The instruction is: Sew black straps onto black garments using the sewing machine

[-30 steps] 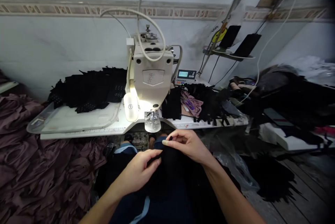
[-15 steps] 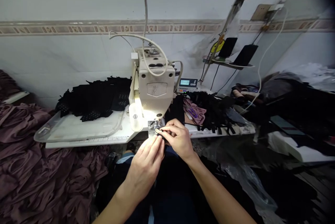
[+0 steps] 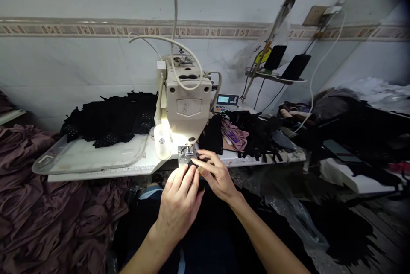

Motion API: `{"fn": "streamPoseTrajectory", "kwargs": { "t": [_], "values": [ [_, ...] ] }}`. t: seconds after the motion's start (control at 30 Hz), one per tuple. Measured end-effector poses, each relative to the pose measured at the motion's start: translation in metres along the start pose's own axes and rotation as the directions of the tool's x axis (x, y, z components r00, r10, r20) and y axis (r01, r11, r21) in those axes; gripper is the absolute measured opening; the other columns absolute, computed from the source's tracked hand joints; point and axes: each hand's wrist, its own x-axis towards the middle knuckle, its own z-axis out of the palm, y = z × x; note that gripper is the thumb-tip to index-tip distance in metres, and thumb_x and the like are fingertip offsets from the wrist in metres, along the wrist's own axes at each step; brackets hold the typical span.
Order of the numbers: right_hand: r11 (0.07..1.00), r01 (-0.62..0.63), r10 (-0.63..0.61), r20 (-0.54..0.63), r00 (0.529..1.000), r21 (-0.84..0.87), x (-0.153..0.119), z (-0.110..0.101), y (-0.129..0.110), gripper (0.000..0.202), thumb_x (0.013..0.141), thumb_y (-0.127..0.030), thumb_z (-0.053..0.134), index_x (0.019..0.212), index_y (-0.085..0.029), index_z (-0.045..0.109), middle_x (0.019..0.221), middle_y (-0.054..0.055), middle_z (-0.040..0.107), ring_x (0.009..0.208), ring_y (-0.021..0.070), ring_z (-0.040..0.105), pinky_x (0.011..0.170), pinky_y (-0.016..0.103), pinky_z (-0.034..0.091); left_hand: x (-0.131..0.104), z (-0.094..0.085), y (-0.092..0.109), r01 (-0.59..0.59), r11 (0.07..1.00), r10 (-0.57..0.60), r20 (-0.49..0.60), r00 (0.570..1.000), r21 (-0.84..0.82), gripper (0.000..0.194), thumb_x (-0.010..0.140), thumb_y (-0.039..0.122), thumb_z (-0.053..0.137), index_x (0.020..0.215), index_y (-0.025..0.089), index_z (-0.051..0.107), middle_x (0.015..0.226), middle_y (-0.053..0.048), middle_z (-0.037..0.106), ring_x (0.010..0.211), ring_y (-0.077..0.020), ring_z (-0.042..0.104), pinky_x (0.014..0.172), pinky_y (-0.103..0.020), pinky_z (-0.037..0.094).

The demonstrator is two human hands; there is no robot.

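The left hand point(image 3: 179, 201) has its fingers close together and slightly bent, tips at the black cloth point(image 3: 191, 164) just in front of the sewing machine point(image 3: 188, 103)'s foot point(image 3: 189, 152); whether it pinches the cloth cannot be told. The right hand point(image 3: 218, 178) is loosely spread beside it, fingertips near the foot and cloth, its contact unclear.

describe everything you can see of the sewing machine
The sewing machine is cream-coloured, metal-looking, standing upright at a white table. It has a faded badge on its front and a pale cable looping before it; its lower front is lit. The left hand and right hand are by its presser foot, contact unclear.
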Motion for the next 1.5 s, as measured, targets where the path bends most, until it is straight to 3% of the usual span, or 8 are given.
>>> {"fn": "streamPoseTrajectory", "kwargs": {
  "t": [0.17, 0.43, 0.73, 1.0, 1.13, 1.3, 1.4, 1.5],
  "values": [
    [0.907, -0.284, 0.331, -0.108, 0.937, 0.311, -0.019, 0.023, -0.003, 0.041, 0.113, -0.048, 0.049, 0.141, -0.029, 0.072, 0.145, 0.010, 0.067, 0.134, 0.0286, 0.062, 0.115, 0.045, 0.049, 0.003, 0.006, 0.003, -0.008, 0.996, 0.011, -0.035, 0.999, 0.090, 0.036, 0.106, 0.020, 0.061, 0.139, 0.008, 0.067, 0.138, -0.016, 0.075, 0.126, -0.0313, 0.072, 0.109, -0.046, 0.054],
    [0.730, -0.484, 0.540, 0.027, 0.841, 0.483, -0.039, 0.031, -0.003, 0.046, 0.100, -0.060, 0.067, 0.080, -0.019, 0.073, 0.077, 0.000, 0.064, 0.075, 0.0184, 0.056, 0.074, 0.030, 0.047, 0.005, 0.008, -0.003, 0.018, 0.996, -0.022, 0.040, 0.999, 0.091, 0.041, 0.108, 0.027, 0.059, 0.143, 0.008, 0.065, 0.143, -0.017, 0.072, 0.130, -0.0324, 0.069, 0.111, -0.048, 0.054],
    [0.696, -0.477, 0.577, -0.023, 0.816, 0.537, -0.026, 0.025, 0.003, 0.045, 0.098, -0.056, 0.073, 0.072, -0.020, 0.066, 0.070, -0.003, 0.049, 0.070, 0.0157, 0.044, 0.068, 0.029, 0.038, 0.014, 0.017, -0.004, 0.049, 0.993, -0.055, 0.055, 0.997, 0.107, 0.044, 0.107, 0.030, 0.059, 0.144, 0.007, 0.063, 0.142, -0.021, 0.071, 0.130, -0.0360, 0.068, 0.109, -0.050, 0.056],
    [0.896, -0.414, 0.370, 0.243, 0.896, 0.160, -0.069, 0.000, 0.033, 0.043, 0.098, -0.058, 0.073, 0.079, -0.020, 0.077, 0.086, 0.004, 0.071, 0.082, 0.0218, 0.066, 0.078, 0.032, 0.050, 0.003, 0.009, -0.032, 0.129, 0.969, -0.138, -0.031, 0.990, -0.211, 0.036, 0.105, 0.019, 0.061, 0.141, 0.016, 0.066, 0.136, -0.015, 0.075, 0.131, -0.0301, 0.068, 0.113, -0.048, 0.055],
    [0.926, -0.352, 0.376, 0.230, 0.898, -0.140, -0.085, -0.021, 0.050, 0.034, 0.098, -0.049, 0.073, 0.078, -0.023, 0.081, 0.088, 0.005, 0.071, 0.083, 0.0233, 0.066, 0.076, 0.033, 0.049, -0.011, 0.013, -0.055, 0.497, 0.724, -0.521, 0.094, 0.848, -0.478, 0.038, 0.103, 0.036, 0.068, 0.137, 0.019, 0.069, 0.129, -0.014, 0.078, 0.123, -0.0299, 0.072, 0.109, -0.048, 0.057],
    [0.799, -0.600, 0.594, 0.114, 0.796, 0.027, -0.081, -0.017, 0.067, 0.014, 0.083, -0.035, 0.083, 0.077, -0.023, 0.081, 0.061, 0.000, 0.067, 0.056, 0.0195, 0.063, 0.060, 0.030, 0.047, -0.022, 0.013, -0.047, 0.738, 0.172, -0.593, 0.530, 0.607, -0.653, 0.035, 0.095, 0.050, 0.075, 0.103, 0.016, 0.079, 0.094, -0.005, 0.081, 0.085, -0.0226, 0.076, 0.077, -0.030, 0.062],
    [0.738, -0.658, 0.652, 0.092, 0.753, 0.151, -0.075, 0.001, 0.075, 0.024, 0.087, -0.044, 0.078, 0.091, -0.020, 0.083, 0.068, 0.004, 0.077, 0.053, 0.0228, 0.071, 0.055, 0.031, 0.051, -0.027, 0.007, -0.037, 0.735, 0.095, -0.692, 0.487, 0.534, -0.671, 0.033, 0.092, 0.049, 0.079, 0.092, 0.016, 0.077, 0.085, -0.002, 0.076, 0.078, -0.0190, 0.070, 0.071, -0.027, 0.058],
    [0.698, -0.658, 0.672, 0.058, 0.738, 0.284, -0.071, 0.017, 0.078, 0.046, 0.086, -0.060, 0.077, 0.106, -0.018, 0.082, 0.096, 0.013, 0.085, 0.081, 0.0318, 0.083, 0.071, 0.040, 0.063, -0.031, 0.001, -0.031, 0.710, 0.085, -0.728, 0.443, 0.523, -0.699, 0.032, 0.094, 0.048, 0.077, 0.088, 0.017, 0.073, 0.081, 0.001, 0.072, 0.074, -0.0166, 0.065, 0.070, -0.026, 0.055]
  ]
}}
